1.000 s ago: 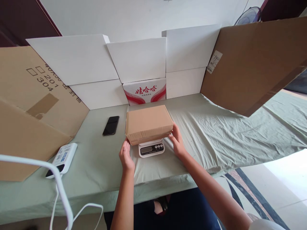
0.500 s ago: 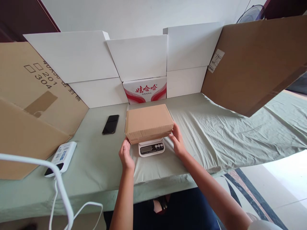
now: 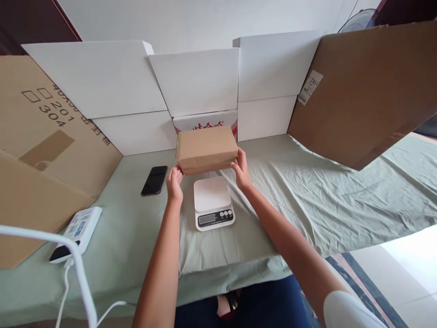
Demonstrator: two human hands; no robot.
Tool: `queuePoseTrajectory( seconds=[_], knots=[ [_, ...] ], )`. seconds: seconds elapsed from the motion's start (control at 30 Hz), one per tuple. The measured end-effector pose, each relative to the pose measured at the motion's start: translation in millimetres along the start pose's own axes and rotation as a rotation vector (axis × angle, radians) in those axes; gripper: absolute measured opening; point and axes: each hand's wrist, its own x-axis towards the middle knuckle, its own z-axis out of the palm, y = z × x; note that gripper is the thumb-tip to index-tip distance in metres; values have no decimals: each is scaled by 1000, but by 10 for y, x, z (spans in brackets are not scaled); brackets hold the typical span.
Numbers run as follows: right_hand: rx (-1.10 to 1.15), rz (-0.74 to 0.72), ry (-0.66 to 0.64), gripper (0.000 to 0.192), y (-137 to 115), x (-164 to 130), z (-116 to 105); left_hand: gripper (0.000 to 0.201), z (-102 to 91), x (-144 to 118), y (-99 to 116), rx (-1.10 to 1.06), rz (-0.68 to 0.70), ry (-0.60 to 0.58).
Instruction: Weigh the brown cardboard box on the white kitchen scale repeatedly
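White cable (image 3: 80,273) and power strip (image 3: 75,233): near left, on the green cloth (image 3: 307,200). Kitchen scale (image 3: 213,202): platform now bare; a second ago the box sat on it. Left hand (image 3: 175,182), right hand (image 3: 241,169): fingers pressed flat against the ends of the cardboard box (image 3: 206,147), clamping it. Box: now lifted clear, held beyond the scale, before the red-printed carton (image 3: 205,122). Phone (image 3: 154,180): unmoved, left of the scale. White panels (image 3: 191,82): behind.

Matt brown cardboard box (image 3: 206,146); smooth white plastic scale (image 3: 213,202); glossy black phone (image 3: 154,180); wrinkled pale-green cloth over the surface (image 3: 307,191).
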Motion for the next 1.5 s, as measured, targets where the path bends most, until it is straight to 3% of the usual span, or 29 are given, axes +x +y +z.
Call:
queuePoseTrajectory(
  seconds=[0.2,0.43,0.6,0.7,1.0,1.5],
  knots=[
    [30,126,23,59,471,-17,68,60,-28,97,-281,1,-112,78],
    [26,177,5,52,559,-1,56,58,-49,101,-340,36,-211,126],
    [7,227,169,69,602,26,-73,60,-224,176,-238,-3,-116,194],
    [9,275,201,72,615,31,-151,64,-300,214,-203,-33,-101,208],
    [58,304,4,69,535,-12,-77,69,-160,139,-298,48,-196,46],
    [-12,196,-62,56,472,-14,-20,73,-164,158,-373,68,-206,38]
  ],
)
